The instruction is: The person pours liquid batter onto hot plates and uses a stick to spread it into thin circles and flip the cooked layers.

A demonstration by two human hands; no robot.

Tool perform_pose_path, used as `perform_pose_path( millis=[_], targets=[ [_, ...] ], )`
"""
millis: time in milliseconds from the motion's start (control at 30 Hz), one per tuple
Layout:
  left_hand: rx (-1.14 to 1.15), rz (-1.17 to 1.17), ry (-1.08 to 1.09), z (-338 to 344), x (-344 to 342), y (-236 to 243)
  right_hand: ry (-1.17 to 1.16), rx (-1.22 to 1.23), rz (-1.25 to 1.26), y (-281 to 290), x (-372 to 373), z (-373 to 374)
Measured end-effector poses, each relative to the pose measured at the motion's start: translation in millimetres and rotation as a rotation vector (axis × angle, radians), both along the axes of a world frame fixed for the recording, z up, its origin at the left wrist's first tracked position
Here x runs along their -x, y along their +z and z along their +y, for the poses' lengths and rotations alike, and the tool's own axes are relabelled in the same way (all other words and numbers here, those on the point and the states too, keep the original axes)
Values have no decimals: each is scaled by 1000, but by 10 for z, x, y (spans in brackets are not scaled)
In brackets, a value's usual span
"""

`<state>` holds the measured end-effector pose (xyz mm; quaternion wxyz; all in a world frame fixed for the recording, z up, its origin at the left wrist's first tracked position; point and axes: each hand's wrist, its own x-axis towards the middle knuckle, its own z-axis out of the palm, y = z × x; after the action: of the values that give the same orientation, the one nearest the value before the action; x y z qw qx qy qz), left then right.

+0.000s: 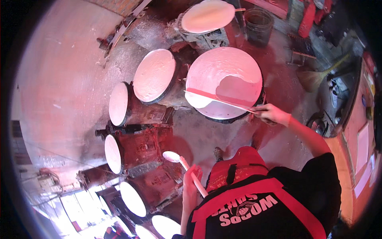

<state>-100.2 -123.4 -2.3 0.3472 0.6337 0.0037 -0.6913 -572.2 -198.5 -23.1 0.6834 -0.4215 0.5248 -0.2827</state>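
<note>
Pale plaster, washed in pink light, covers the wall (67,79) at the left, and in front of it stands a curving row of round pans (113,154) with whitish tops. Next to the right comes a ladle (171,156), its bowl over the floor and apart from the large pan (223,119); its handle runs from far left to near right, and the left hand (192,178) is wrapped around it, near the body.

The large pan lies farther off, to the far right of the left hand and far left of the right. Pale batter (213,61) coats its far part, with a thicker white pool at the near left and a darker patch toward the right. A long, thin stick (230,104) slants across it, far left to near right. The right hand (271,114) grips the stick's near right end, just beside the pan's edge, so this hand is the nearer one; the two hands are well apart.

White lettering crosses the dark shirt (258,223), upside down. At the far right, papers (363,147) lie on a table (345,159); any writing there is too small to read.
</note>
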Motion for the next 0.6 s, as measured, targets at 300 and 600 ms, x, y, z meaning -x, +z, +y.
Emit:
perform_pose_path(
  millis=[300,600],
  targets=[
    [64,207,-376,-822,-289,8,-296,-133,-50,7,-565,926],
    [-65,-31,-376,-933,-1506,-436,-1041,3,-406,-4,-2700,1346]
  ],
)
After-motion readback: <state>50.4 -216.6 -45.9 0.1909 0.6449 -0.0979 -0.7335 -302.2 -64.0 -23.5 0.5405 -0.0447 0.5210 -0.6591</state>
